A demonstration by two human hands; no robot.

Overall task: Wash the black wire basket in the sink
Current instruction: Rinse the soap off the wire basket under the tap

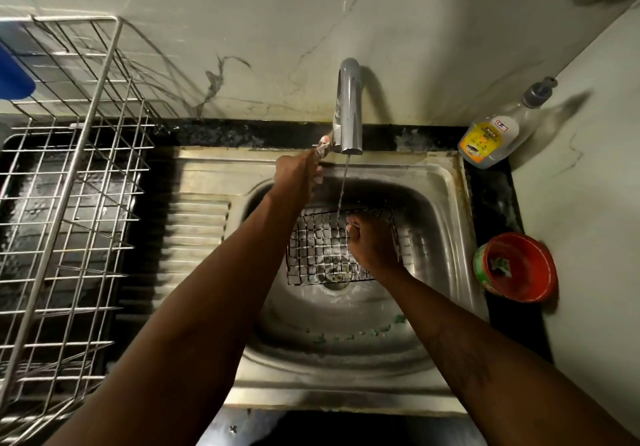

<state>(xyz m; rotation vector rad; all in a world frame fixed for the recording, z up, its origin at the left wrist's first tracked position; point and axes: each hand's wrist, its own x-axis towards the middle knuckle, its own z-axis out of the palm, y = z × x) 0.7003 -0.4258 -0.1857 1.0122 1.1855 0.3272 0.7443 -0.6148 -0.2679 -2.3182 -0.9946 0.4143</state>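
The black wire basket (318, 251) lies in the steel sink (436, 186). The right hand (372, 244) grasps its right rim, and the left hand (298, 172) pinches the far chrome tap lever (323, 146). The basket is probably light, stiff and slippery when wet, so hold it by the rim wire.

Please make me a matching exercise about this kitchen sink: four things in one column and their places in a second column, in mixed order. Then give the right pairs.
Things
1. black wire basket
2. left hand
3. pump bottle
4. red bowl

Places
a. on the counter, beside the middle of the sink's right rim
b. at the tap handle
c. in the sink basin, under the water stream
d. in the back right corner of the counter

Pairs: 1-c, 2-b, 3-d, 4-a
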